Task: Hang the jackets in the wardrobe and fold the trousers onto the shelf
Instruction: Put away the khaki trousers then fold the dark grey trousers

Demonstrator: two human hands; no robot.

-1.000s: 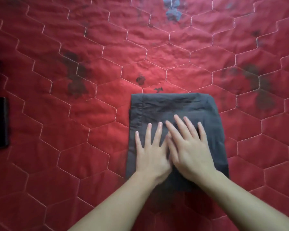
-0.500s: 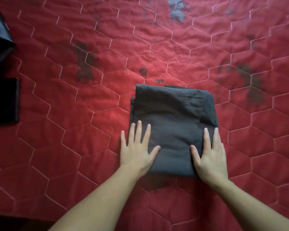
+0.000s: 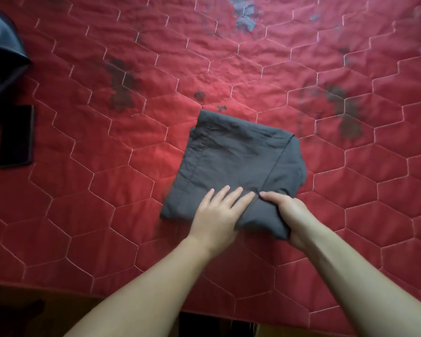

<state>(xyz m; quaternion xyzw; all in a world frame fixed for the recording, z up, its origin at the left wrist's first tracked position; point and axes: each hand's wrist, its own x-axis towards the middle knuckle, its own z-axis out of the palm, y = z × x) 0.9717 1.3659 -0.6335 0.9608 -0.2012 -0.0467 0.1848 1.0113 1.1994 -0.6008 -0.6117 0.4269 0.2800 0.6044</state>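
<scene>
Dark grey trousers (image 3: 236, 156), folded into a compact square, lie on the red quilted bed cover (image 3: 301, 69) near the middle of the head view. My left hand (image 3: 216, 215) lies flat on the near part of the fold, fingers straight. My right hand (image 3: 289, 215) grips the near right corner of the trousers, thumb on top and fingers tucked under the cloth. That corner is slightly raised.
A dark shiny garment (image 3: 0, 57) lies at the far left edge. Just below it sits a flat black rectangular object (image 3: 16, 136). The bed's near edge (image 3: 131, 302) runs along the bottom, with dark floor beyond.
Both hands were pressed flat on the trousers. Now the right hand has curled around the near right corner, the left hand has shifted toward it, and the folded bundle has turned slightly.
</scene>
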